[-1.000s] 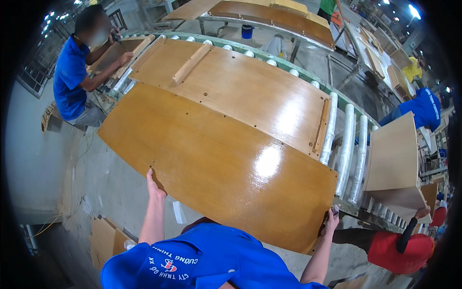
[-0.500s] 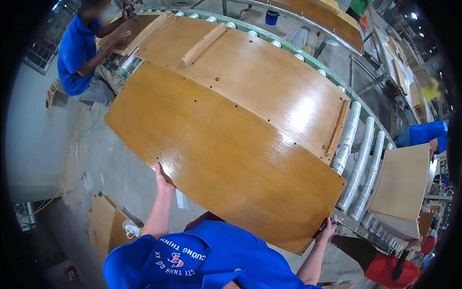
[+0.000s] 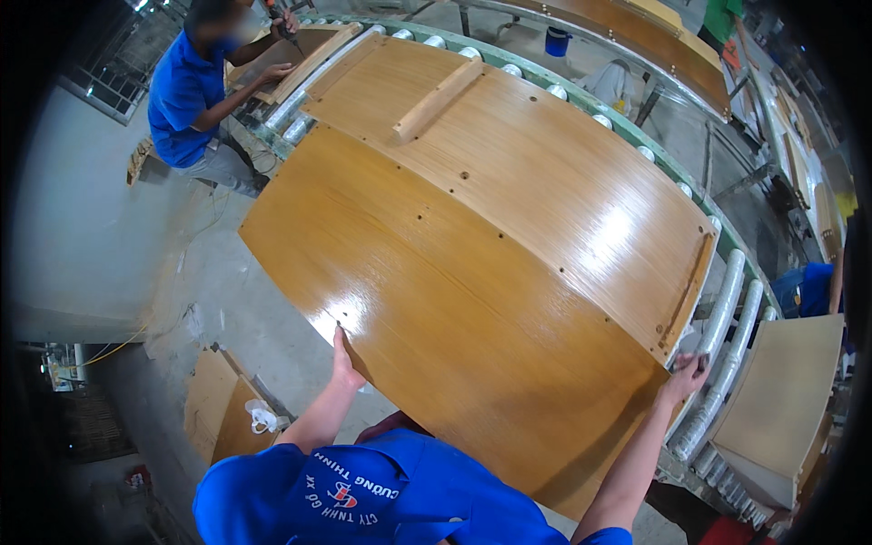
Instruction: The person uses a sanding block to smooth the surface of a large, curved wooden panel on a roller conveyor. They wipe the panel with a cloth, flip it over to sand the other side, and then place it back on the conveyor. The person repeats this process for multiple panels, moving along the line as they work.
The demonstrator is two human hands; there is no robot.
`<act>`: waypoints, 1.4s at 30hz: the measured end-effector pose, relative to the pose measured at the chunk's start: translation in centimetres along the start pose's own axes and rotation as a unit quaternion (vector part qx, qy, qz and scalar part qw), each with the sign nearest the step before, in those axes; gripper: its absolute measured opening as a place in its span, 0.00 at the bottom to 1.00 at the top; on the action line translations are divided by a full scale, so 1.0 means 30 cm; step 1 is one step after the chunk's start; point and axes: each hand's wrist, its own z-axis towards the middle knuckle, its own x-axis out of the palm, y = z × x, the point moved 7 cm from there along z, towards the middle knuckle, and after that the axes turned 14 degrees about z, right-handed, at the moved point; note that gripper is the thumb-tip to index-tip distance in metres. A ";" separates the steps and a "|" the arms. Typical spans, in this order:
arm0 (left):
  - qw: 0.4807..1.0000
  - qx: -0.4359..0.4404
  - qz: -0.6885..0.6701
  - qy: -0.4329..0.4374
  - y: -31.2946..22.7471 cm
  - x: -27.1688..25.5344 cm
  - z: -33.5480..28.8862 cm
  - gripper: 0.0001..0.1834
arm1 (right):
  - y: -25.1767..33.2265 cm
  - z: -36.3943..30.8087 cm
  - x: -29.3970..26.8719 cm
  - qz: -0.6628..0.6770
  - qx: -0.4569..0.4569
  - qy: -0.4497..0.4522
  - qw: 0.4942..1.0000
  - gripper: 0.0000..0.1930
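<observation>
A large brown, glossy wooden panel (image 3: 436, 300) with small drilled holes lies in front of me, its near edge close to my body. My left hand (image 3: 347, 371) grips that edge, thumb on top and fingers hidden beneath. At the panel's right corner is my right hand (image 3: 686, 380), its fingers curled; a small dark thing shows at the fingertips, too unclear to name. Along the brown panel's far edge lies a lighter wooden panel (image 3: 545, 173) with a wooden strip (image 3: 440, 100) across it and another strip (image 3: 692, 292) at its right end.
Plastic-wrapped rollers (image 3: 724, 304) of a green-framed conveyor run beneath and beyond the panels. At far left a co-worker in blue (image 3: 182, 95) holds a power drill over another piece. A pale wooden cabinet part (image 3: 781, 400) stands at right. Boards (image 3: 218, 404) lie on the floor at left.
My right hand has moved up and rightward, from the brown panel's right edge to its far right corner. My left hand keeps its grip. The whole view has shifted somewhat.
</observation>
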 end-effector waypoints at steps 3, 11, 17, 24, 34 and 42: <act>1.000 -0.026 0.001 -0.002 0.079 0.037 -0.023 0.40 | -0.100 0.085 0.072 -0.118 -0.028 -0.008 0.993 0.08; 0.999 -0.037 -0.007 -0.016 0.224 0.104 -0.091 0.42 | -0.070 0.092 0.121 -0.461 -0.141 0.044 0.875 0.11; 0.999 -0.033 -0.021 -0.009 0.215 0.240 0.007 0.43 | -0.089 0.245 0.167 -0.396 -0.151 0.071 0.903 0.10; 0.998 -0.039 -0.025 -0.031 0.087 0.381 0.085 0.42 | -0.162 0.317 0.267 -0.399 -0.138 0.034 0.906 0.12; 0.990 0.063 0.048 -0.118 -0.019 0.252 0.237 0.42 | -0.194 0.283 0.323 -0.321 -0.118 0.044 0.939 0.13; 0.918 -0.136 0.369 0.056 0.010 0.298 0.140 0.38 | -0.089 0.072 0.217 0.144 0.167 -0.084 0.972 0.13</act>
